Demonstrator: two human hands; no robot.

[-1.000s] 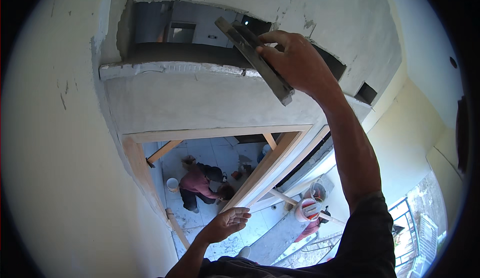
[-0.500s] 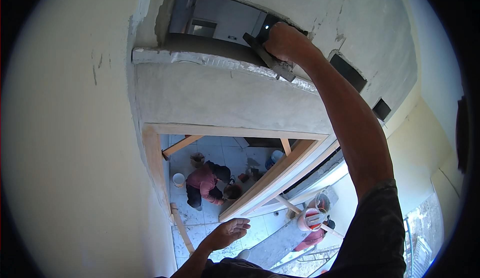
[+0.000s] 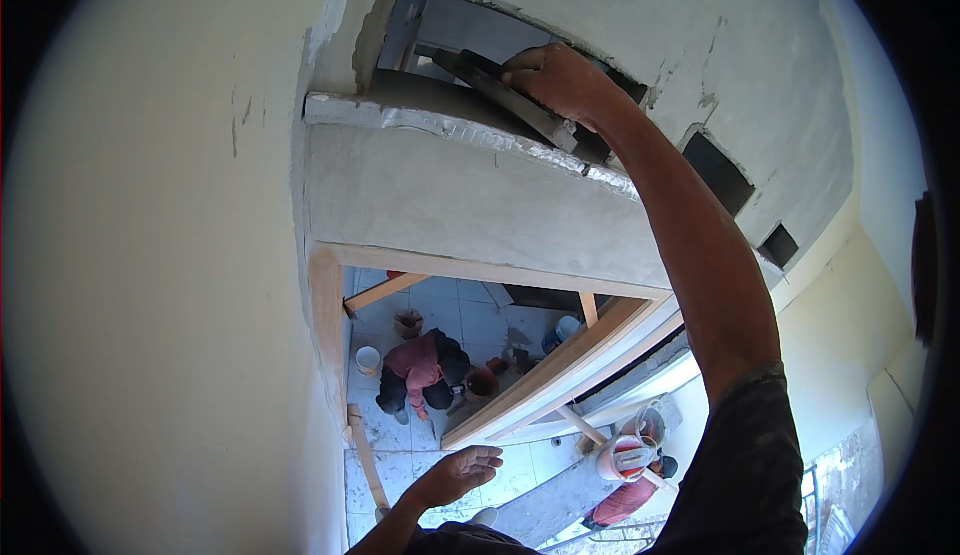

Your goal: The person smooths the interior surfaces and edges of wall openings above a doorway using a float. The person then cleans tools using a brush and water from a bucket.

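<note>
My right hand (image 3: 562, 85) is raised high with its fingers wrapped round a plastering trowel (image 3: 515, 98), a long flat grey blade. The trowel slants over the smooth grey ledge (image 3: 430, 95) at the bottom of a rectangular wall opening (image 3: 470, 27). Its lower end is near the ledge's rough front edge; whether the blade touches the ledge, I cannot tell. My left hand (image 3: 460, 477) is held low in front of me, fingers stretched out and nothing in it.
Beneath the opening is a wooden door frame (image 3: 490, 263) with braces. A person in a red top (image 3: 415, 360) crouches on the tiled floor beside a white bucket (image 3: 368, 360). Buckets (image 3: 628, 455) stand on a plank (image 3: 560, 500) at lower right, near another person (image 3: 625, 502).
My right hand has moved the trowel leftward and inward along the ledge, and the blade's face shows more. The view has shifted slightly. The crouching person has changed posture, one arm reaching down.
</note>
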